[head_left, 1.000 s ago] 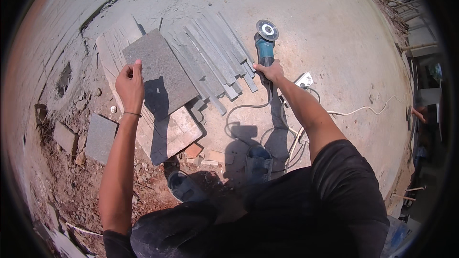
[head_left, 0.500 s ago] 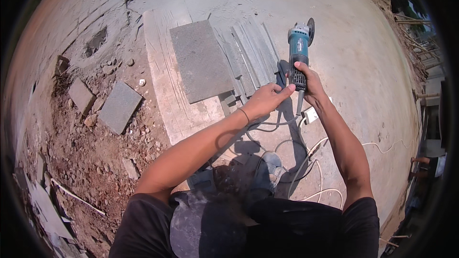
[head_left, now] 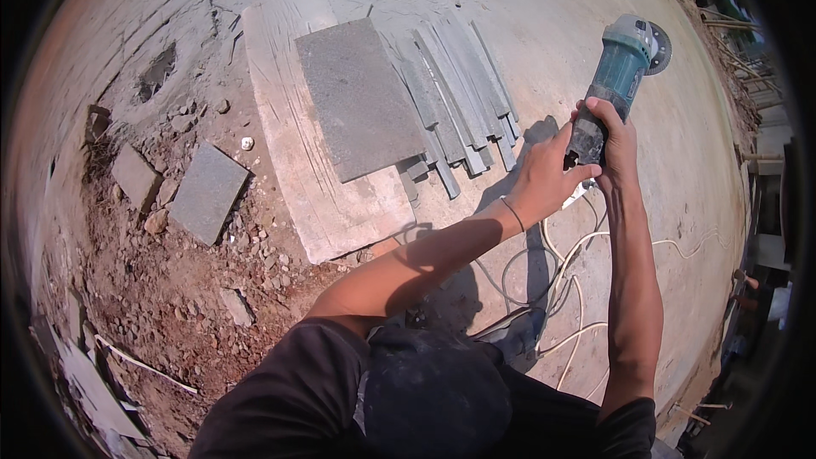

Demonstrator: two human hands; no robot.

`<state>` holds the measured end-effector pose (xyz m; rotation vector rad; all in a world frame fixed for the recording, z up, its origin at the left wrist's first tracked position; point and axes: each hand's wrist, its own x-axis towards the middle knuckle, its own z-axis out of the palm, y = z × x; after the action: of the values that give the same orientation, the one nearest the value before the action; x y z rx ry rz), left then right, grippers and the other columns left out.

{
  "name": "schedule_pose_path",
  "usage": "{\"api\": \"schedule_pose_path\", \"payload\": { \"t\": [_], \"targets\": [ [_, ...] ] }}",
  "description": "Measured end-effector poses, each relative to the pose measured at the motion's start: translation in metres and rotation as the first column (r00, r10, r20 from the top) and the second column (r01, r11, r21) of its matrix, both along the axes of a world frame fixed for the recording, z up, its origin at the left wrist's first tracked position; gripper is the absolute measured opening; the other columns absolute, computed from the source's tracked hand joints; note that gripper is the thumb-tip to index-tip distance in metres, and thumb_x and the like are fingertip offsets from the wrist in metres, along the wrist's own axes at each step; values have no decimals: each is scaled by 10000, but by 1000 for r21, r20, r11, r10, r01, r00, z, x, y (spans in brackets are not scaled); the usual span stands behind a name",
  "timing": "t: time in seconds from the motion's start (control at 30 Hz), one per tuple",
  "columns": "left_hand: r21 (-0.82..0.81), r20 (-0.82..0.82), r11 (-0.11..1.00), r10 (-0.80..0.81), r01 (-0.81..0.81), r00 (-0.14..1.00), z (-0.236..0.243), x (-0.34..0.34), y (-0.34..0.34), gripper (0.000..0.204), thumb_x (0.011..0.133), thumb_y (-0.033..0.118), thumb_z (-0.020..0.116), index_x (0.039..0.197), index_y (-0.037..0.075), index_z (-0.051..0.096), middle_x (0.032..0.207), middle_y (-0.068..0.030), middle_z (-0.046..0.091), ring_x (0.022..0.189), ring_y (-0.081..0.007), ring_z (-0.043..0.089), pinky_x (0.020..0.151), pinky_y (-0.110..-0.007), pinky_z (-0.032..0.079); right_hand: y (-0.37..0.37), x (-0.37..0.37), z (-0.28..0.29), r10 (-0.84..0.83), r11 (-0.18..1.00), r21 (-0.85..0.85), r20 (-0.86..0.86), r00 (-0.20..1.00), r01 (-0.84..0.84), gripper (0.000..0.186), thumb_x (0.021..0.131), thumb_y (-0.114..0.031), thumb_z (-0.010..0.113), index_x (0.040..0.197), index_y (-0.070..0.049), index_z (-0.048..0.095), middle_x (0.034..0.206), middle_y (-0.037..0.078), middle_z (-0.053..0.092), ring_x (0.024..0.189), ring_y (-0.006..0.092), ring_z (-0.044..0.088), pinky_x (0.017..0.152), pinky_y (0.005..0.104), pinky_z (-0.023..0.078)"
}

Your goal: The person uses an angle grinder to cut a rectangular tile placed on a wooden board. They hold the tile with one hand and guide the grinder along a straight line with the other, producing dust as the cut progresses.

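A teal and black angle grinder (head_left: 618, 76) is held up off the ground at the upper right, its disc (head_left: 659, 49) pointing away from me. My right hand (head_left: 619, 140) wraps round the black rear part of its body, thumb on top. My left hand (head_left: 548, 172) grips the same rear end from the left side, its fingertips partly hidden behind the tool. Left of the grinder, a large grey stone slab (head_left: 361, 102) lies on a pale, score-marked board (head_left: 280, 127). Several narrow grey stone strips (head_left: 463, 93) lie beside the slab.
Cream cables (head_left: 571, 268) loop over the concrete below my hands. At left, a smaller grey slab (head_left: 209, 193) and a broken block (head_left: 136, 177) rest on rubble and reddish soil (head_left: 187, 289). A hole (head_left: 157, 72) breaks the concrete at the upper left.
The grinder has moved right and tilted, its disc end swinging to the right. My left hand has gone from touching its rear end to gripping it.
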<state>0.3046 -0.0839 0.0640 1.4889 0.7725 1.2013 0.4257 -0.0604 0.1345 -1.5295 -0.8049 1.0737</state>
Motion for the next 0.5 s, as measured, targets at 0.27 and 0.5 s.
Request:
{"api": "schedule_pose_path", "payload": {
  "t": [0.27, 0.5],
  "targets": [
    [-272, 209, 957, -41, 98, 977, -58, -17, -1, 454, 869, 127, 695, 1278, -24, 566, 839, -203, 687, 705, -254, 673, 654, -359, 488, 2, -14, -47, -113, 991, 72, -39, 993, 116, 316, 824, -172, 713, 1027, 29, 578, 902, 122, 648, 789, 202, 662, 721, 329, 562],
    [-565, 228, 820, 261, -91, 938, -32, -13, -17, 334, 885, 267, 737, 997, -47, 726, 731, -43, 694, 641, -70, 540, 549, -259, 410, 15, -34, -52, -186, 979, 95, 23, 982, 183, 298, 769, -119, 731, 987, 12, 574, 826, 90, 629, 700, 180, 647, 624, 305, 528]
  ]
}}
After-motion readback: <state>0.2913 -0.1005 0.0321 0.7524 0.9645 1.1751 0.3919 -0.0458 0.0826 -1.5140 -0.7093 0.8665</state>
